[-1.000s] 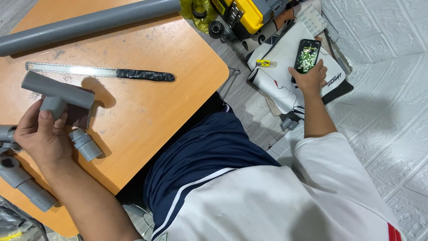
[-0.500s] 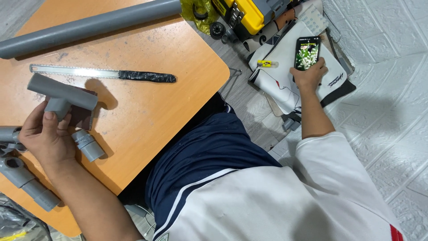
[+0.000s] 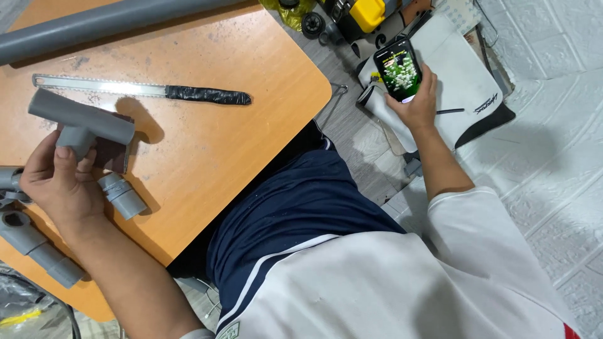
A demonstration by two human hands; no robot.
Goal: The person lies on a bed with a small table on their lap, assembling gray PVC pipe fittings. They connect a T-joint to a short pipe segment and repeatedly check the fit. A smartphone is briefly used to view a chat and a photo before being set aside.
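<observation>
My left hand (image 3: pixel 59 185) grips the stem of a grey T-shaped pipe fitting (image 3: pixel 81 119) and holds it upright over the orange table (image 3: pixel 207 150). A short grey pipe coupling (image 3: pixel 122 196) lies on the table just right of that hand. My right hand (image 3: pixel 418 103) is off the table to the right and holds a black phone (image 3: pixel 397 68) with its screen lit, above a white bag (image 3: pixel 458 81) on the floor.
A saw blade with a black taped handle (image 3: pixel 144 91) lies across the table. A long grey pipe (image 3: pixel 94 28) runs along the far edge. More grey pipe pieces (image 3: pixel 28 242) sit at the left edge. Yellow and black tools (image 3: pixel 352 16) lie on the floor.
My right hand has lifted the phone off the white bag and brought it closer. My left hand keeps holding the T fitting in much the same place.
</observation>
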